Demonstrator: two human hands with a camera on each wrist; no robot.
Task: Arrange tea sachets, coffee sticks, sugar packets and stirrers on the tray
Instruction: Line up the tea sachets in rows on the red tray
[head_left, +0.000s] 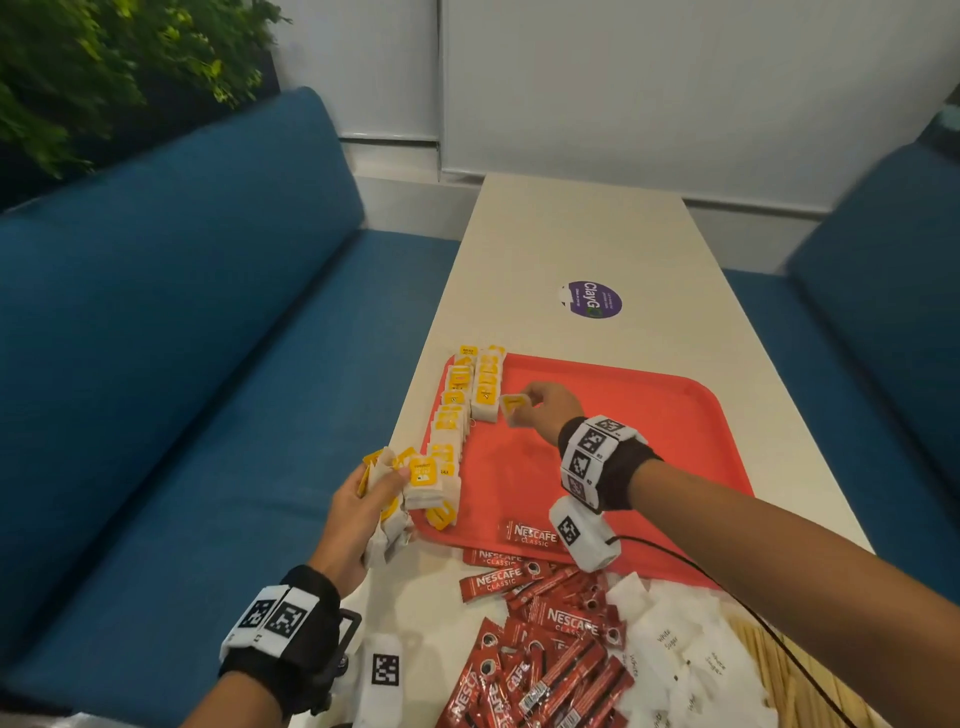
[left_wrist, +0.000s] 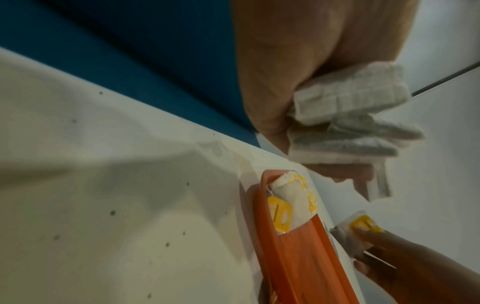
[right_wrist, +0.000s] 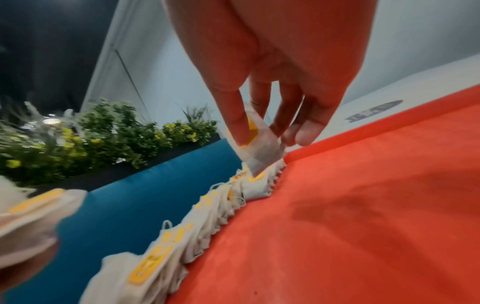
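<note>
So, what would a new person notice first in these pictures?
First the red tray, with tea bags lined along its left edge. The right hand pinches one tea bag there; the left hand holds a bunch. Red coffee sticks lie heaped nearest the person.

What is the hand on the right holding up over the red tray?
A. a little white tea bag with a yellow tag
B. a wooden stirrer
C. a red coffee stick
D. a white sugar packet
A: the right hand pinches one small white paper tea sachet with a yellow tag just above the red plastic tray, beside the rows of matching sachets along its left edge.
</note>
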